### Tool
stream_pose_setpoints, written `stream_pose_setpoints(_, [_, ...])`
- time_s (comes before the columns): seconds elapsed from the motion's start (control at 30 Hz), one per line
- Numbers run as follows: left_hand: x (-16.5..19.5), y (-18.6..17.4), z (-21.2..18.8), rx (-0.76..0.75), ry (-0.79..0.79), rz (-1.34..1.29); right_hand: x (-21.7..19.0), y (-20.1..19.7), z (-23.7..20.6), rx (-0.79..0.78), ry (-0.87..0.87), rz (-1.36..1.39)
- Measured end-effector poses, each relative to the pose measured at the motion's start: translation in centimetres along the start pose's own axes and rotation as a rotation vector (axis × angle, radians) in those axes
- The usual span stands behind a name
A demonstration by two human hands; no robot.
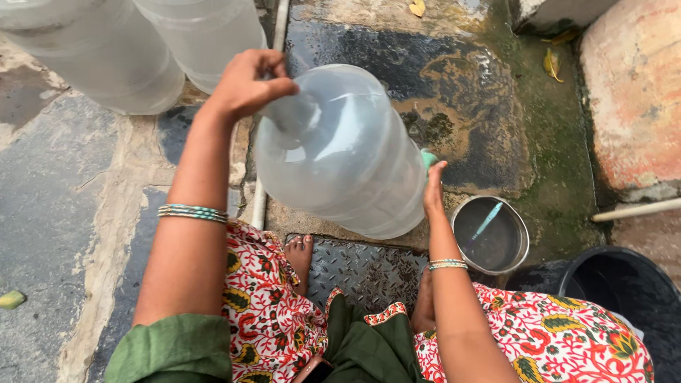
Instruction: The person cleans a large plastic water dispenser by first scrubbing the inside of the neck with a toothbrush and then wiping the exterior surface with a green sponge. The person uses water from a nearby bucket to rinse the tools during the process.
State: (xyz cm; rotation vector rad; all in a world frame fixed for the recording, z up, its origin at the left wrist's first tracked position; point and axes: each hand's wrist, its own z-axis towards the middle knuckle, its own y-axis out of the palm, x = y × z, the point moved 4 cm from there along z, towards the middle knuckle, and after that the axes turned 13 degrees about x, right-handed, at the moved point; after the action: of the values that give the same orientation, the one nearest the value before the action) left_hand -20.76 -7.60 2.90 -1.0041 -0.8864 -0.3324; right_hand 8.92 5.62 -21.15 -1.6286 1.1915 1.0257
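A large clear plastic water jug (344,152) is tilted on its side in front of me, its neck pointing up-left. My left hand (245,84) grips the neck. My right hand (433,190) presses a small green scrub pad (428,159) against the jug's lower right side near its base. Both wrists carry bangles. I squat on a metal checker plate (362,269), with my bare foot next to it.
Two more clear jugs (128,50) stand at the upper left. A steel bowl (491,236) with a thin teal tool in it sits on wet, mossy stone at the right. A black tub (617,294) is at the lower right, and a white pipe (273,106) runs along the ground.
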Motion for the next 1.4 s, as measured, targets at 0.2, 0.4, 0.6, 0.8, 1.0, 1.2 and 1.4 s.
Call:
stream_pose_setpoints(0.2, [0.5,0.1,-0.1,0.056,0.063,0.069,-4.7,3.2,-2.9,0.019,-0.373,0.154])
stream_pose_setpoints(0.4, [1.2,0.0,-0.5,0.035,0.19,0.064,-10.8,6.0,-10.3,-0.049,-0.952,-0.009])
stream_pose_setpoints(0.6, [1.5,-0.3,-1.0,-0.03,0.079,-0.058,-5.0,2.4,-1.4,-0.159,-0.085,-0.09])
stream_pose_setpoints(0.8, [2.1,-0.7,-1.3,0.102,-0.028,0.109,1.7,-2.2,-0.1,0.014,0.306,-0.02])
stream_pose_setpoints(1.0, [2.0,-1.0,-0.9,0.264,-0.091,0.284,4.2,0.0,-3.8,0.288,0.439,0.526])
stream_pose_setpoints(1.2, [2.0,-0.7,-0.9,0.203,0.062,0.247,-1.1,2.3,-5.9,0.526,0.168,0.299])
stream_pose_setpoints(1.4, [1.9,-0.1,-0.7,0.274,0.005,0.366,-10.2,7.9,-14.7,-0.01,-0.639,0.386])
